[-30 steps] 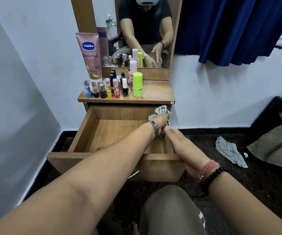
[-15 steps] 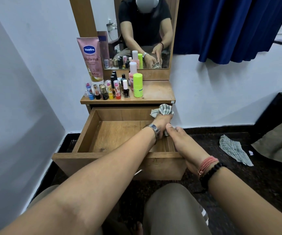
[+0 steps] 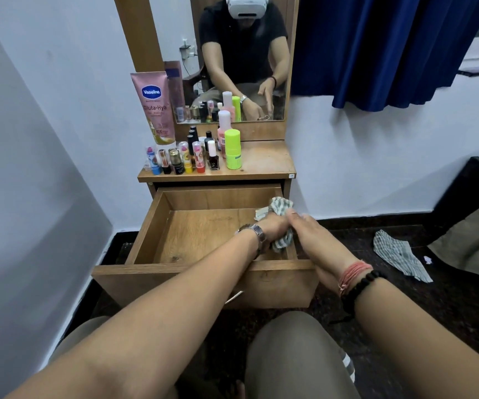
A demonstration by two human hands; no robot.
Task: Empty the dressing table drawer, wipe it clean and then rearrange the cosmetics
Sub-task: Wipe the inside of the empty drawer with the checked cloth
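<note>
At the drawer's right wall: left hand [image 3: 275, 226] grips striped cloth [image 3: 281, 207]; right hand [image 3: 304, 226] rests flat on the wall
Cosmetics [image 3: 192, 156]: dressing table top, left side
Risk: cloth snagging, drawer [image 3: 203, 286] tugged off its runners

The drawer [image 3: 157, 226] of the dressing table [image 3: 264, 165] stands pulled out, its wooden floor bare. At its 3 o'clock wall, the left hand [image 3: 275, 227] grips a striped cloth [image 3: 281, 205], bunched against the rim. The right hand [image 3: 308, 228] rests on the same rim, touching the cloth. Cosmetics [image 3: 192, 156] stand grouped at the tabletop's 9 o'clock side, beside a Vaseline tube [image 3: 153, 108]. A second striped cloth [image 3: 399, 254] lies on the floor at 3 o'clock.
</note>
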